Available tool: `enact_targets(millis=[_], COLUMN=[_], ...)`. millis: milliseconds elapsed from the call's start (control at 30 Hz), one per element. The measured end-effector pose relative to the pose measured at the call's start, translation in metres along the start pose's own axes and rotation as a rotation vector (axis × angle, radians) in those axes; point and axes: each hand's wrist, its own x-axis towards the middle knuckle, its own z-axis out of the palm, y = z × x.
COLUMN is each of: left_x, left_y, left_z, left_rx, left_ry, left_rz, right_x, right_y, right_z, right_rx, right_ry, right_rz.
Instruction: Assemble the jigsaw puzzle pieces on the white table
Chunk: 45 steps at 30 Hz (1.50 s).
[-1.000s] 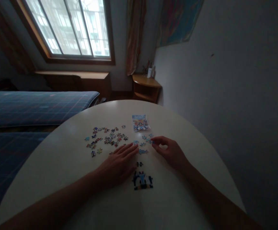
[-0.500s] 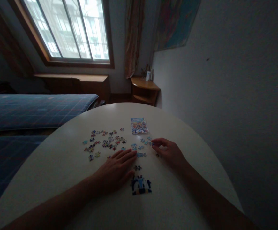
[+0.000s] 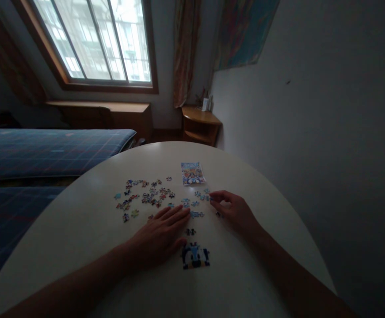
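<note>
My left hand (image 3: 162,232) lies flat on the table, fingers stretched out, its fingertips beside some light-blue puzzle pieces (image 3: 197,214). Thumb and index finger of my right hand (image 3: 232,210) are pinched at a light-blue puzzle piece (image 3: 210,198), at the edge of a small group of blue pieces (image 3: 198,194). A dark piece (image 3: 219,214) lies under the right hand. Nearer to me is a joined block of puzzle pieces (image 3: 195,256) with a blue and white face, and a small dark piece (image 3: 191,232) sits just above it.
Many loose puzzle pieces (image 3: 152,196) are spread at the left on the round white table (image 3: 79,247). A printed picture sheet (image 3: 192,173) lies farther back. A bed (image 3: 46,152) stands at the left, a wall (image 3: 328,132) at the right, a corner shelf (image 3: 201,115) behind.
Almost nothing differs. Both hands stay in nearly the same place, with only a very slight shift of the view.
</note>
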Motion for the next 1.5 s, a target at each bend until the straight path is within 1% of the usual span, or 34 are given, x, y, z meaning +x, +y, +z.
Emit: enact_targets(millis=[167, 400, 667, 767, 833, 967, 1000, 1100, 1200, 1333, 1500], left_x=[0.000, -0.001, -0.002, 0.000, 0.002, 0.008, 0.009, 0.012, 0.012, 0.013, 0.014], left_y=[0.000, -0.001, 0.000, 0.001, 0.004, 0.016, 0.019, 0.028, 0.033, 0.035, 0.033], left_z=[0.000, 0.003, 0.000, 0.000, 0.000, -0.001, -0.001, -0.005, -0.008, -0.010, -0.010], left_rx=[-0.009, 0.002, 0.004, -0.022, -0.085, -0.363, -0.434, -0.581, -0.630, -0.635, -0.701], left_ry=[0.061, 0.067, 0.067, 0.097, 0.157, 0.351, 0.394, 0.478, 0.494, 0.473, 0.444], left_rz=[-0.023, -0.025, -0.006, -0.003, -0.051, -0.284, -0.322, -0.332, -0.366, -0.400, -0.426], right_x=[-0.001, -0.001, -0.002, -0.004, -0.007, -0.017, -0.019, -0.027, -0.030, -0.029, -0.027], right_y=[-0.003, -0.004, -0.006, -0.009, -0.014, -0.030, -0.035, -0.047, -0.052, -0.050, -0.048], right_z=[-0.001, -0.001, -0.002, 0.000, 0.003, 0.015, 0.018, 0.028, 0.035, 0.039, 0.038], right_rx=[0.013, 0.028, 0.027, 0.052, 0.076, 0.116, 0.127, 0.140, 0.107, 0.026, -0.040], right_ry=[0.015, 0.028, 0.026, 0.035, 0.045, 0.046, 0.040, 0.032, 0.041, 0.042, 0.032], right_rz=[-0.013, -0.020, -0.036, -0.039, -0.056, -0.093, -0.106, -0.175, -0.253, -0.356, -0.417])
